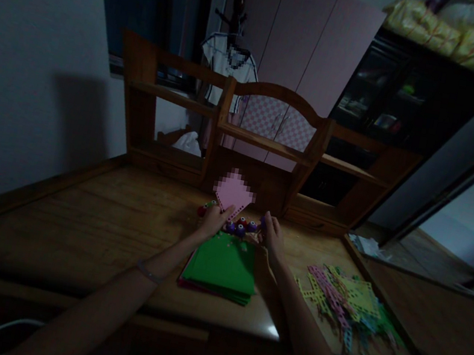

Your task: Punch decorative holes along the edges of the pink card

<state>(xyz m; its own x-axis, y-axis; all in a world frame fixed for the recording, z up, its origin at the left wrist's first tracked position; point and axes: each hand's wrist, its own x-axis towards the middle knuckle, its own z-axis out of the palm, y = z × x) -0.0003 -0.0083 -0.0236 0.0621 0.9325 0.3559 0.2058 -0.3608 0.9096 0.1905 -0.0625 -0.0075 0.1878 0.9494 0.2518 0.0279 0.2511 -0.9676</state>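
My left hand (213,221) pinches the lower edge of a pink paper square (233,194). Dark holes run along the two lower edges of that square. In my right hand (272,237) the fingers are closed on a small purple object, probably a paper punch (263,222). Between the hands sit several small rounded red and purple pieces (241,223) with pale round tops. Below them lies a stack of green paper sheets (224,264), with a red or pink edge showing underneath. Tiny scraps are scattered on its top edge.
To the right is a loose pile of perforated paper strips (346,301) in yellow, pink, blue and green. A wooden shelf unit (266,140) rises along the back of the wooden desk (86,224). Behind it stand pink cupboards (301,36) and a dark cabinet (398,96).
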